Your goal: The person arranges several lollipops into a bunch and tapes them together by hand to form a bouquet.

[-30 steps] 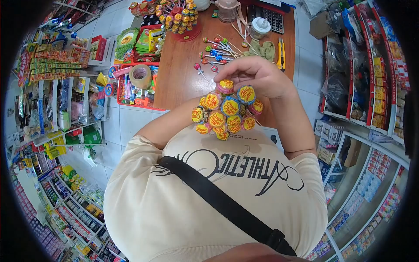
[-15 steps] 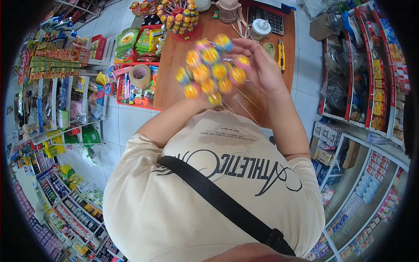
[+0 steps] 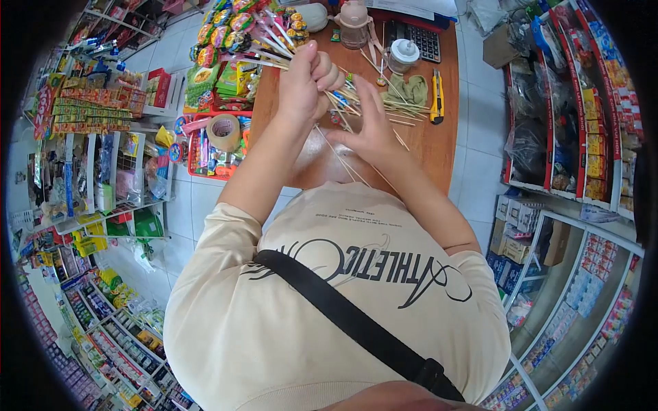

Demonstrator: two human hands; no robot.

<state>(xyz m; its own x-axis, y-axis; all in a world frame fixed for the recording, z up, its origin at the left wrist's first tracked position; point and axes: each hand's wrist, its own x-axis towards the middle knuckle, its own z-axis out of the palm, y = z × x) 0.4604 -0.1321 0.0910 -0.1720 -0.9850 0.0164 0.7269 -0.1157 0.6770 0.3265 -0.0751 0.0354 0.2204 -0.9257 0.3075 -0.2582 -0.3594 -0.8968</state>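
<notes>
My left hand (image 3: 303, 85) is closed around the sticks of a bunch of lollipops (image 3: 223, 34). Their wrapped yellow, pink and blue heads fan out toward the far left, over the table's corner. Beside it, on the right, my right hand (image 3: 373, 133) has its fingers and thumb spread apart, just below the stick ends. Loose thin sticks (image 3: 406, 108) lie scattered on the wooden table (image 3: 439, 147) beyond and around that hand. A few long ones stick out toward my shirt.
A yellow cutter (image 3: 437, 99), a green cloth (image 3: 409, 89), a lidded jar (image 3: 403, 55), a calculator (image 3: 426, 42) and a pink bottle (image 3: 354, 26) line the table's far right. At left, a roll of tape (image 3: 223, 131) rests on a red basket (image 3: 205, 171). Stocked shelves (image 3: 558, 116) stand on both sides.
The lollipop bunch has swung from the middle to the far left, its heads now pointing away. My left hand has come into view around the sticks; my right hand has moved nearer to me.
</notes>
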